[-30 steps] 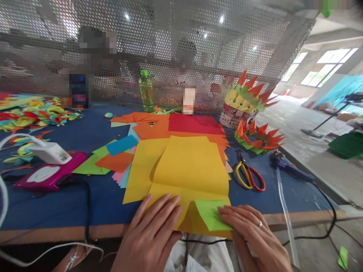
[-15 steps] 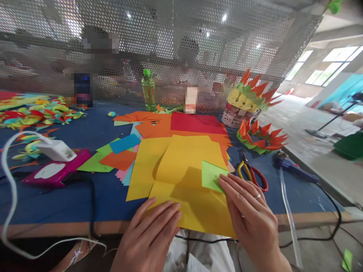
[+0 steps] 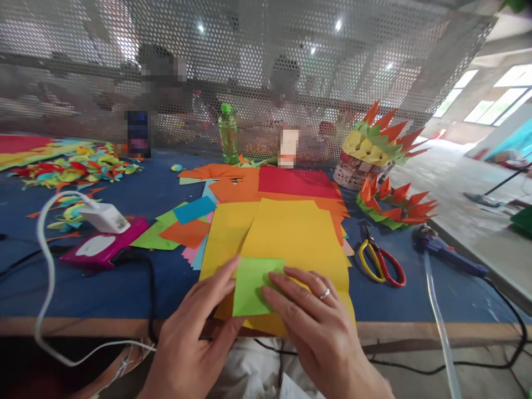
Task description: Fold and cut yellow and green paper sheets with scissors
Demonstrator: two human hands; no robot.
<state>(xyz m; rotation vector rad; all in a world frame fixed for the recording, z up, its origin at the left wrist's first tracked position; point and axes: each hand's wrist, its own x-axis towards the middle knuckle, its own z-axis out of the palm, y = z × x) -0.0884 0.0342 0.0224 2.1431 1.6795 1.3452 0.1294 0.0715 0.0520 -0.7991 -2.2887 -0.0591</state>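
Observation:
A small light-green paper square [image 3: 251,285] lies over a yellow paper sheet [image 3: 291,233] near the table's front edge. My right hand [image 3: 316,321], with a ring on one finger, has its fingertips on the square's right part and holds it; its thumb is hidden. My left hand [image 3: 191,332] is at the square's left edge, with thumb and forefinger apart and no clear grip on it. More yellow paper [image 3: 222,227] lies underneath, with red paper [image 3: 297,182] and orange paper [image 3: 235,189] behind.
Yellow-and-red-handled pliers [image 3: 380,260], a glue gun [image 3: 453,255] and a spiky orange-green paper ring [image 3: 394,208] lie at right. A paper-covered pot [image 3: 361,163] stands behind. At left are a magenta power strip [image 3: 103,244], a white charger [image 3: 103,216] and paper scraps [image 3: 78,166]. A bottle [image 3: 228,136] stands behind.
My right hand has moved left and slightly down with the green square, from the yellow sheet's right side toward my left hand. My left hand's thumb and forefinger have spread apart.

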